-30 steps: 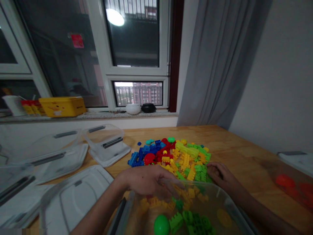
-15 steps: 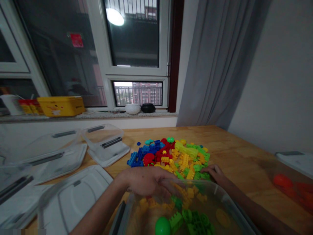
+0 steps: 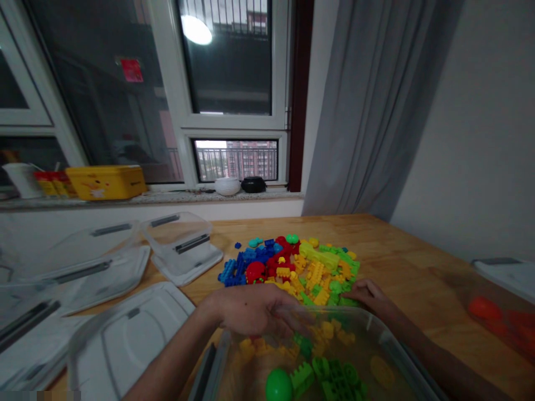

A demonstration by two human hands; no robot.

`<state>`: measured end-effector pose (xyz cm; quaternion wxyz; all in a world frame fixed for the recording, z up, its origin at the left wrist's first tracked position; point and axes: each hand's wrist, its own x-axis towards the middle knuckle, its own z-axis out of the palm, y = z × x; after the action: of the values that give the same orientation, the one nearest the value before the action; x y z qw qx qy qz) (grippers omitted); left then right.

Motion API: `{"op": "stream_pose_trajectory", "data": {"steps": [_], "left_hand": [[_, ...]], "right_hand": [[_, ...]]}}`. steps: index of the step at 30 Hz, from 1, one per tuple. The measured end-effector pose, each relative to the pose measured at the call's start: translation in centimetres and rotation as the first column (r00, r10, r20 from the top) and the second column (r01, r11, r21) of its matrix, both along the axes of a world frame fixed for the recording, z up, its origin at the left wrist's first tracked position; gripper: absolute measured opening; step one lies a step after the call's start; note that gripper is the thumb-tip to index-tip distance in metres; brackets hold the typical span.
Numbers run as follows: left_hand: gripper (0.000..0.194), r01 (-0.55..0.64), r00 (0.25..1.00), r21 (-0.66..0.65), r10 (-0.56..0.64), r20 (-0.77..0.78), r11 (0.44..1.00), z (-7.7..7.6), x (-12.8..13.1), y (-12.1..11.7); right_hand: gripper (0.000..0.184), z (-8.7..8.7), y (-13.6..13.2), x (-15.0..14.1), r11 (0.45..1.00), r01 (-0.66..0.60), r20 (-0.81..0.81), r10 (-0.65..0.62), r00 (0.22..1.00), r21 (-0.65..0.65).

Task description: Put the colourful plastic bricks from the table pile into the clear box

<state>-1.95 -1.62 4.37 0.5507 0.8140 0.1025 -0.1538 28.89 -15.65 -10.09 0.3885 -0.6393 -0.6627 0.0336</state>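
Note:
A heap of plastic building blocks (image 3: pixel 292 264), blue, red, yellow and green, lies on the wooden table (image 3: pixel 409 262). In front of it stands a clear plastic tub (image 3: pixel 376 340) with yellow and green blocks and a green ball (image 3: pixel 278 385) inside. My left hand (image 3: pixel 251 312) rests on the tub's far rim, fingers curled over it. My right hand (image 3: pixel 368 295) lies at the heap's near right edge beside green blocks, fingers bent; what they hold is hidden.
Clear tubs (image 3: pixel 179 236) and white lids (image 3: pixel 125 340) stand at the left of the table. Another tub with red pieces (image 3: pixel 497 317) sits at the right. A yellow box (image 3: pixel 106 181) and two bowls (image 3: pixel 240 185) are on the window sill.
My right hand has drawn slightly back and toward the tub along the heap's edge. My left hand has stayed on the tub's rim.

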Motion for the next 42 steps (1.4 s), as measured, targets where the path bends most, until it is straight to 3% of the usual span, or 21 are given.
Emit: {"op": "stream_pose_trajectory", "data": {"steps": [4,8,15,20,24,26,28,31,35,37,42], "left_hand": [[0.039,-0.002,0.999,0.012,0.001,0.035,1.0,0.1,0.0,-0.1],[0.039,-0.013,1.0,0.028,0.013,0.024,1.0,0.0,-0.1,-0.1],[0.039,-0.016,1.0,0.018,0.016,0.022,1.0,0.2,-0.1,-0.2],[0.044,0.01,1.0,0.019,-0.011,0.026,1.0,0.0,0.1,0.1],[0.044,0.003,0.999,-0.014,-0.003,0.034,1.0,-0.6,0.2,0.5],[0.042,0.004,0.999,0.001,-0.004,0.045,1.0,-0.6,0.2,0.5],[0.042,0.006,0.999,0.013,-0.006,0.05,1.0,-0.5,0.2,0.3],[0.043,0.004,0.999,0.017,-0.005,0.037,1.0,-0.3,0.2,0.1],[0.044,0.002,1.0,0.0,-0.002,0.0,1.0,-0.2,0.3,0.1],[0.043,0.004,1.0,0.011,-0.004,0.012,1.0,-0.3,0.2,0.2],[0.043,-0.006,1.0,0.029,0.005,0.03,1.0,-0.4,0.2,0.2]], "right_hand": [[0.026,1.1,-0.2,0.0,0.993,0.02,0.006,-0.02,1.0,0.118],[0.024,1.9,-0.4,0.0,0.989,-0.007,0.025,0.003,1.0,0.148],[0.03,0.8,-0.1,0.5,0.999,0.014,0.133,-0.02,0.991,0.043],[0.035,-0.3,-0.1,1.5,0.998,0.022,0.117,-0.016,0.993,-0.051],[0.034,0.6,0.1,1.3,1.0,0.002,0.064,-0.002,0.998,0.003],[0.035,1.9,-0.1,0.7,0.998,0.023,0.001,-0.023,1.0,0.064],[0.038,3.5,-0.6,-0.1,0.99,0.122,-0.159,-0.109,0.981,0.074],[0.046,5.8,-1.8,-1.7,0.978,0.205,-0.488,-0.201,0.849,-0.046],[0.047,7.1,-3.3,-4.1,0.985,-0.106,-0.837,-0.056,0.544,-0.135],[0.043,6.9,-3.6,-5.0,0.958,-0.261,-0.889,0.013,0.457,-0.12],[0.043,5.3,-3.2,-4.9,0.933,-0.35,-0.82,0.135,0.556,-0.084]]}}
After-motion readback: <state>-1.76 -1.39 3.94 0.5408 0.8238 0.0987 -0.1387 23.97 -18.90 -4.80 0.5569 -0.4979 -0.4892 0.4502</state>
